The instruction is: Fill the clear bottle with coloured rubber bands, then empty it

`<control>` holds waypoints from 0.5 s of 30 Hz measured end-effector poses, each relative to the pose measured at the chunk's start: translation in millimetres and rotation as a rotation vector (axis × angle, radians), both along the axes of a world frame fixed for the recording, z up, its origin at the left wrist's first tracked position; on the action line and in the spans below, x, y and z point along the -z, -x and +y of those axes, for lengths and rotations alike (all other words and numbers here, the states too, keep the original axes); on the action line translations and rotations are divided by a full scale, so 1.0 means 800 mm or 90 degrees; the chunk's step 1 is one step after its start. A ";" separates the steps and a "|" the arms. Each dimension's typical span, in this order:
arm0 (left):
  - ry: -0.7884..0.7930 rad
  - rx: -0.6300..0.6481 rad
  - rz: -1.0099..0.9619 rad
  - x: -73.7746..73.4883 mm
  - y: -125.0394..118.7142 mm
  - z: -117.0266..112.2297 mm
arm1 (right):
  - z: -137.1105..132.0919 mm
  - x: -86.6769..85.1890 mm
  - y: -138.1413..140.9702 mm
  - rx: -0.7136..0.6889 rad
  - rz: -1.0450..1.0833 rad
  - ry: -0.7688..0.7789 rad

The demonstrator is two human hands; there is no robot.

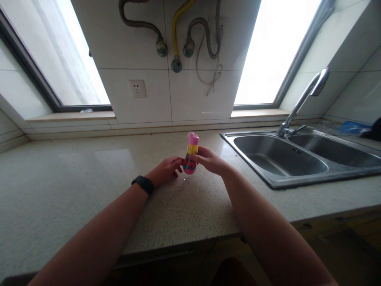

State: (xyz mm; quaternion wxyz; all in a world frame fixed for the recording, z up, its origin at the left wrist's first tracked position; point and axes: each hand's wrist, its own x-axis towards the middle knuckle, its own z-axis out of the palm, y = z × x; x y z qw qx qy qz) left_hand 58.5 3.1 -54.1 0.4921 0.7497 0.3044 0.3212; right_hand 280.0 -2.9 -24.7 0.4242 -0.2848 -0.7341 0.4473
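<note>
A small colourful bottle (191, 153) with a pink cap, a yellow band and a red-and-blue lower part stands just above the speckled countertop (74, 178), slightly tilted. My right hand (210, 159) grips its middle from the right with closed fingers. My left hand (165, 171), with a black band on the wrist, holds its base from the left, fingers curled.
A steel double sink (297, 159) with a curved tap (303, 99) lies to the right. A tiled wall with a socket (137, 88) and hoses (178, 35) stands behind, between two bright windows. A blue item (354, 128) sits at the far right.
</note>
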 end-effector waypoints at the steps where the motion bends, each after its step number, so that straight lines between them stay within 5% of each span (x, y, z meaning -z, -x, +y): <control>1: 0.004 -0.002 -0.008 0.000 0.000 0.000 | -0.001 -0.001 0.001 -0.004 0.003 0.003; 15: -0.003 -0.013 0.001 0.001 0.002 0.001 | -0.006 -0.004 0.001 -0.007 0.002 0.021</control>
